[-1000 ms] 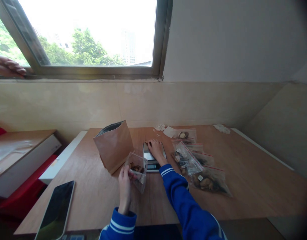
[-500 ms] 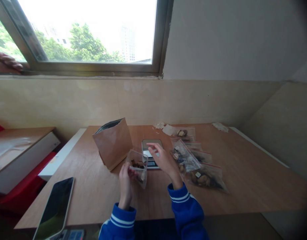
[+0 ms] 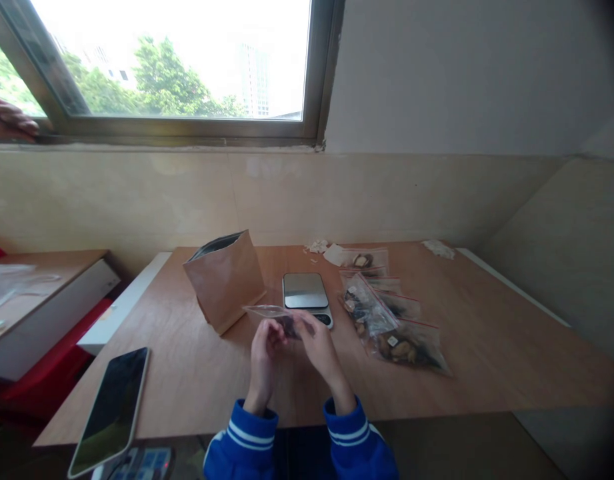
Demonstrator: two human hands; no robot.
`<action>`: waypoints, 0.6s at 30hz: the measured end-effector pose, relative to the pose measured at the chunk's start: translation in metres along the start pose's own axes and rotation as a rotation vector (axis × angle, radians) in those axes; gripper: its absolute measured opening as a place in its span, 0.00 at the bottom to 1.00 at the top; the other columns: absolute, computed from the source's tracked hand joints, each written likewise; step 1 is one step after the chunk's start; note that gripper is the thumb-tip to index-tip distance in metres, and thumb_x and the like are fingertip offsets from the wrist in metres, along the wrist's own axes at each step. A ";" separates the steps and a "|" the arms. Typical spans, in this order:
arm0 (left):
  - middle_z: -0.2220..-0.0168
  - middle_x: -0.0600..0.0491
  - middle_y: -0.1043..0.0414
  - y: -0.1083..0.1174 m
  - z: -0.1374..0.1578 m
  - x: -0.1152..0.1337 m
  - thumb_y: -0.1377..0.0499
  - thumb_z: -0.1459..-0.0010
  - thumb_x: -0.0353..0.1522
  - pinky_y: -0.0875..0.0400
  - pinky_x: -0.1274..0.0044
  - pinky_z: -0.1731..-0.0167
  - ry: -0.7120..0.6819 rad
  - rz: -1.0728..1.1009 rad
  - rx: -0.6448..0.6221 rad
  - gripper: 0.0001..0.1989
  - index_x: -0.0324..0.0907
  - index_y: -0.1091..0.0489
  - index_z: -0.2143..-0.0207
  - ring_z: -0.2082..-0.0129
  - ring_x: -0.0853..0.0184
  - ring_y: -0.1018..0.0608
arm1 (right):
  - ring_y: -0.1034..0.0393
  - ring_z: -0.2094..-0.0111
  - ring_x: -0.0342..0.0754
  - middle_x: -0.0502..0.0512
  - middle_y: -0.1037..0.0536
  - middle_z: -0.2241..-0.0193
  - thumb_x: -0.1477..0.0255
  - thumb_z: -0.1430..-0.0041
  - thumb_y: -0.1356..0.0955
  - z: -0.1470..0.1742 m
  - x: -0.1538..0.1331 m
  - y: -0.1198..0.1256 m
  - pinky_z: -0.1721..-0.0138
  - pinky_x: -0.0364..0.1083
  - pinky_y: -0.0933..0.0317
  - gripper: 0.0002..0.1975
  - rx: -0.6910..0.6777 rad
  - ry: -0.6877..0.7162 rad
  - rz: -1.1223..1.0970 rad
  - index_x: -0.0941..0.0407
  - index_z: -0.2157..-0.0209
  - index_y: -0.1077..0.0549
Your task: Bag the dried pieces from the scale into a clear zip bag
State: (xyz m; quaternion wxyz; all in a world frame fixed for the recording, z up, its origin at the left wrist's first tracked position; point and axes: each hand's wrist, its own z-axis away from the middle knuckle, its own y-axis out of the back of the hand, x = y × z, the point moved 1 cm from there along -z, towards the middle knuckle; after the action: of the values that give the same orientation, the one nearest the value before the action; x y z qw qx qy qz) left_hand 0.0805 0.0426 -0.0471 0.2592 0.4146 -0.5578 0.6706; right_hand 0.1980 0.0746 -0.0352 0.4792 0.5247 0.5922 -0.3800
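Both my hands hold one small clear zip bag (image 3: 274, 315) with dark brown pieces in it, just above the wooden table (image 3: 487, 360). My left hand (image 3: 263, 350) grips its left side and my right hand (image 3: 319, 347) pinches its right side. The bag lies nearly flat between my fingers. A small digital scale (image 3: 305, 293) with a bare steel plate sits right behind my hands. An open brown paper bag (image 3: 227, 280) stands to the left of the scale.
Several filled zip bags (image 3: 397, 327) lie right of the scale. A dark phone (image 3: 111, 407) lies at the table's near left corner, a calculator (image 3: 141, 463) below it. White scraps (image 3: 439, 249) sit at the back. Another person's hand (image 3: 9, 120) rests on the window sill.
My right hand left the scale plate and came back to the zip bag. The bag, which my left hand held upright, is now turned flat between both hands.
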 end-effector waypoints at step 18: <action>0.77 0.56 0.32 0.013 -0.021 -0.010 0.41 0.46 0.51 0.36 0.80 0.74 -0.177 -0.305 0.141 0.23 0.38 0.29 0.73 0.76 0.71 0.31 | 0.32 0.83 0.49 0.54 0.25 0.83 0.43 0.42 0.40 0.011 0.033 0.007 0.77 0.47 0.38 0.29 0.489 -0.114 -0.072 0.55 0.71 0.29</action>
State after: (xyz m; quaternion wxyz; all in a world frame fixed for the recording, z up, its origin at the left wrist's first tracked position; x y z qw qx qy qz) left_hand 0.0698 0.0607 -0.0637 0.2781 0.5688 -0.4608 0.6219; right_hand 0.2074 0.0738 -0.0693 0.3569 0.5815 0.4730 -0.5575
